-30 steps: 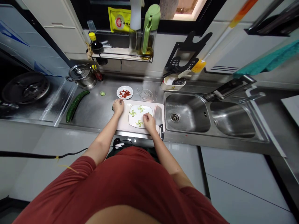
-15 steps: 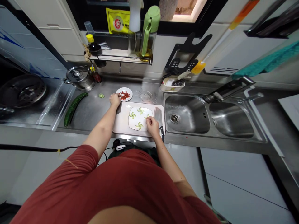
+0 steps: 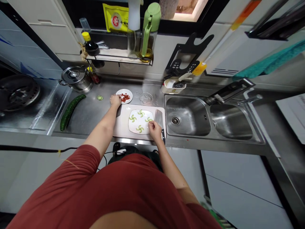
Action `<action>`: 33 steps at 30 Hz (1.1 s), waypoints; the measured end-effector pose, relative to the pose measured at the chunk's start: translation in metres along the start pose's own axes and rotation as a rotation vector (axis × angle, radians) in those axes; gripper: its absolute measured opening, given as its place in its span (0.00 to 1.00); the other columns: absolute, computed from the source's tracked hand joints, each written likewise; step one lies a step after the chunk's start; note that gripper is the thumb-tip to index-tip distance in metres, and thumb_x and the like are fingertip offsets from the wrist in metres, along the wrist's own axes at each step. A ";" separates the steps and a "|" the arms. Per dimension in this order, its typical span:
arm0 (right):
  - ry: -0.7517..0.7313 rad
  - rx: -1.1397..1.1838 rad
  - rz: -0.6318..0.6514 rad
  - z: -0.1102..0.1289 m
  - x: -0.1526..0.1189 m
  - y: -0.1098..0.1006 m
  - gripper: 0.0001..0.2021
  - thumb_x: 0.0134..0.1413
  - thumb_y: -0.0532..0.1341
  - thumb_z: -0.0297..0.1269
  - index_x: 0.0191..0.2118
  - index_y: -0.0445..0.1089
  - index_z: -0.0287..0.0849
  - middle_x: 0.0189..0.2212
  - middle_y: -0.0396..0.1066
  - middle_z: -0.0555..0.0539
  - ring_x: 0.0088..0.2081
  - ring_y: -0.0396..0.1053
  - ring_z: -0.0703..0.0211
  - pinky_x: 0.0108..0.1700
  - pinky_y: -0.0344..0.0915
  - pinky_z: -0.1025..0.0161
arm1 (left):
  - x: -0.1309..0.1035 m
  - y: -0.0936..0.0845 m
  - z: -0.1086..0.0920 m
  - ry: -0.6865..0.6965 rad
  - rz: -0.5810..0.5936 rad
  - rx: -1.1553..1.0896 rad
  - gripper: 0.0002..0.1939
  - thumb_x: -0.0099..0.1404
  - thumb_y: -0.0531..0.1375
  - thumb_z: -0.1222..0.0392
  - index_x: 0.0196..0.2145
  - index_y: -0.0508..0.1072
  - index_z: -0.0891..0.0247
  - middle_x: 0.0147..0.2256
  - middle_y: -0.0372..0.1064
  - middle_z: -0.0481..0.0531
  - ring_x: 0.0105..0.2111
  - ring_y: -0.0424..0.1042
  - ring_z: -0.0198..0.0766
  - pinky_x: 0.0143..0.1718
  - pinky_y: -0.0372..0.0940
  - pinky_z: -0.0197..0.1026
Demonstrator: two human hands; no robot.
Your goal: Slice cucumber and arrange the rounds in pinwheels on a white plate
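Leaning over a steel counter (image 3: 88, 109), as seen from the head camera, a person in a red top works with two bare hands. The left hand (image 3: 115, 100) reaches to the left edge of a small white plate (image 3: 124, 91) of chopped red pieces (image 3: 125, 98); its fingertips are hidden, so whether they pinch anything cannot be told. The right hand (image 3: 155, 129) is at the right edge of a squarish white plate (image 3: 140, 121), thumb and fingers drawn together beside a green pinwheel (image 3: 149, 119); whether they grip a slice cannot be told. Three more pinwheels lie on this plate, at its top, left and bottom. It sits on a pale cutting board (image 3: 121, 128), with a cleaver (image 3: 159, 117) to its right. Farther left lie a round green slice (image 3: 100, 98) and a long cucumber (image 3: 71, 111). A double sink (image 3: 190, 111) adjoins the board's right side.
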State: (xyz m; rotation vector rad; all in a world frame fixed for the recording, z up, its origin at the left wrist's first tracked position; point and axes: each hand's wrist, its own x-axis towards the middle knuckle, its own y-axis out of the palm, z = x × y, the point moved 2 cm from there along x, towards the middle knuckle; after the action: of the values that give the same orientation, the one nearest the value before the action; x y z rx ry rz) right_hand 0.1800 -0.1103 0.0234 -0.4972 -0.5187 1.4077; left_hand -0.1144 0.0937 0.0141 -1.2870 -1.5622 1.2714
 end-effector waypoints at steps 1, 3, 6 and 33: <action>0.002 0.000 0.002 0.000 0.000 0.000 0.14 0.56 0.50 0.42 0.38 0.70 0.43 0.27 0.69 0.49 0.31 0.67 0.58 0.36 0.62 0.64 | 0.001 0.001 0.000 0.003 0.002 0.004 0.16 0.63 0.52 0.61 0.43 0.75 0.61 0.44 0.67 0.64 0.47 0.63 0.51 0.46 0.59 0.49; 0.001 0.002 0.000 0.000 -0.001 -0.001 0.14 0.56 0.50 0.42 0.37 0.70 0.43 0.26 0.68 0.49 0.30 0.66 0.58 0.36 0.62 0.65 | 0.002 0.002 0.000 0.008 0.006 0.013 0.16 0.62 0.52 0.62 0.43 0.75 0.62 0.44 0.67 0.64 0.46 0.63 0.50 0.45 0.59 0.49; 0.001 0.000 -0.005 0.000 -0.001 -0.001 0.14 0.56 0.50 0.42 0.37 0.70 0.42 0.25 0.68 0.49 0.30 0.66 0.59 0.35 0.62 0.65 | 0.004 0.003 0.000 0.014 0.008 0.026 0.15 0.62 0.52 0.63 0.42 0.75 0.63 0.43 0.67 0.64 0.46 0.63 0.49 0.45 0.59 0.49; -0.076 0.183 0.007 0.024 0.021 0.011 0.11 0.54 0.54 0.41 0.35 0.71 0.43 0.25 0.69 0.51 0.29 0.65 0.59 0.34 0.60 0.64 | -0.066 -0.021 -0.044 -0.198 0.336 -1.883 0.13 0.56 0.65 0.59 0.38 0.69 0.62 0.32 0.71 0.47 0.23 0.65 0.23 0.17 0.49 0.28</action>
State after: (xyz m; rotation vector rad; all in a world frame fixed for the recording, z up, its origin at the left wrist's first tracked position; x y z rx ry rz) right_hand 0.1585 -0.0877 0.0363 -0.2998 -0.4443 1.4690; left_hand -0.0633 0.0397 0.0481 -2.4955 -2.8062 -0.4384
